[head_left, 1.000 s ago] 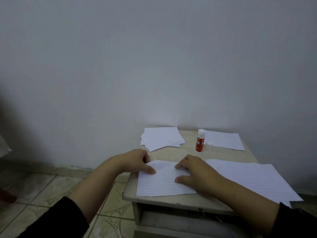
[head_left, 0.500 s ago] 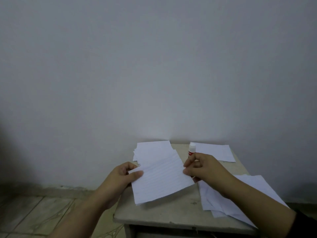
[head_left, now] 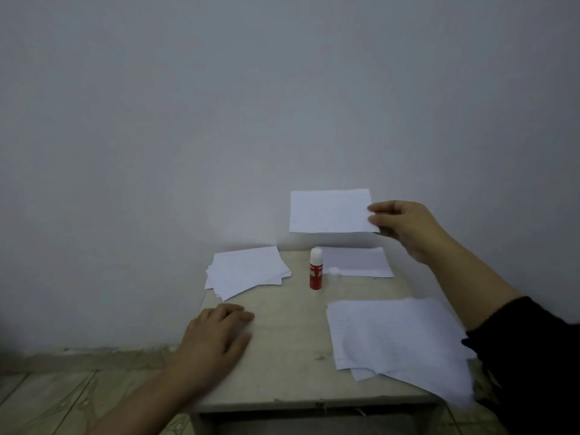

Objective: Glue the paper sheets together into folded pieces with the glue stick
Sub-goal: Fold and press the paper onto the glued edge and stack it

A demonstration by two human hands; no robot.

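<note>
My right hand (head_left: 405, 229) pinches the right edge of a folded white lined paper piece (head_left: 329, 211), held in the air above the back of the small table (head_left: 282, 356). My left hand (head_left: 216, 335) rests flat on the table's left front, holding nothing. A red glue stick (head_left: 315, 273) stands upright at the table's middle back, its white top on; a small clear cap (head_left: 334, 272) lies just right of it. A loose stack of lined sheets (head_left: 398, 337) lies at the front right.
A pile of folded white pieces (head_left: 248, 271) sits at the back left corner. One flat folded piece (head_left: 361, 262) lies at the back right, under the raised paper. The wall stands right behind the table. Tiled floor (head_left: 47, 400) shows at lower left.
My left hand let go of the folded paper and came down onto the table. My right hand carried the paper up and to the right, above the back right piece.
</note>
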